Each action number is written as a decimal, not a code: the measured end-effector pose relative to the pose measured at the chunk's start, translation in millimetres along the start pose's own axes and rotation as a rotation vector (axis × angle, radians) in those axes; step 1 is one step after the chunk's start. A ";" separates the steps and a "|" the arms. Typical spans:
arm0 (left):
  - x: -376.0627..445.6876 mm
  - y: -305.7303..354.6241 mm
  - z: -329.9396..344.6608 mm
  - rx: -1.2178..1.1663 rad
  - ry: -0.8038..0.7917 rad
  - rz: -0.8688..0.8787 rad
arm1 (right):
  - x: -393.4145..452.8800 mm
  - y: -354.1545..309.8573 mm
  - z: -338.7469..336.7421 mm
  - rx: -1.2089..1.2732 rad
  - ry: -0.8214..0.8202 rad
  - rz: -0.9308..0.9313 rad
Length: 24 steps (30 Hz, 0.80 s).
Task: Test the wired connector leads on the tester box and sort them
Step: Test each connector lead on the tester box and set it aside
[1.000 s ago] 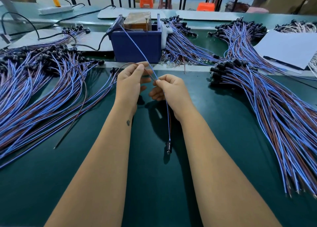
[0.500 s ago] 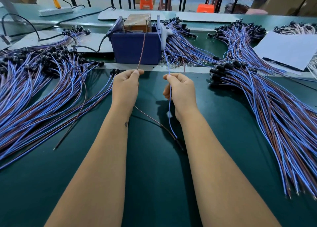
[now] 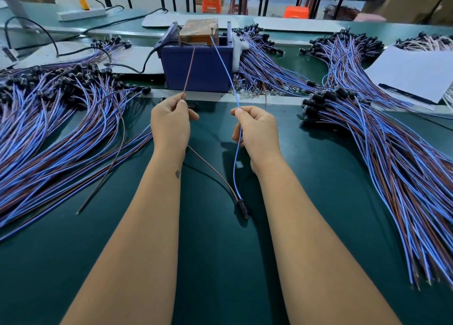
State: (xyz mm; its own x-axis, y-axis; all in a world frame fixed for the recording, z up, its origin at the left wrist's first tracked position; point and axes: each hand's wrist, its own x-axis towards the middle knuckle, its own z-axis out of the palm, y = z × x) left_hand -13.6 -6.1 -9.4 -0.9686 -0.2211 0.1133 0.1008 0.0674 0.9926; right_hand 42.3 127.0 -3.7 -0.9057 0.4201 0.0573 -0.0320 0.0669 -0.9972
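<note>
Item: one lead under test, frame centre. Left hand (image 3: 170, 126) pinches brown wire (image 3: 189, 73); right hand (image 3: 257, 128) pinches blue wire (image 3: 224, 68); both tips reach tester box (image 3: 196, 67), upper centre. Connector (image 3: 242, 208) on mat. Large piles left (image 3: 49, 118) and right (image 3: 392, 153); which is tested, cannot tell; sorting of this lead pending.

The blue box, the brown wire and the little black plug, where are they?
blue box (image 3: 198, 72): head view, its front wall.
brown wire (image 3: 189, 72): head view, the stretch above the left hand.
little black plug (image 3: 242, 208): head view, its body.
</note>
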 end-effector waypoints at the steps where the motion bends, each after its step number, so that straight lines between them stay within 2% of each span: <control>1: 1.2 -0.1 0.0 0.001 0.003 0.003 | 0.0 -0.5 0.3 -0.004 0.000 -0.001; 16: 12.5 -1.1 -1.4 -0.080 0.052 0.005 | 1.2 -1.2 2.9 -0.091 0.024 0.003; 24: 14.8 0.8 -2.2 -0.114 0.073 -0.047 | 1.0 -1.3 2.2 -0.090 0.024 0.003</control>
State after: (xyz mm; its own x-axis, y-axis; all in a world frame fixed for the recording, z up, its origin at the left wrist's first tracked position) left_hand -27.4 -11.4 -6.9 -0.9544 -0.2914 0.0652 0.0847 -0.0547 0.9949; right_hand 40.5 125.4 -2.5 -0.8951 0.4422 0.0569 0.0095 0.1465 -0.9892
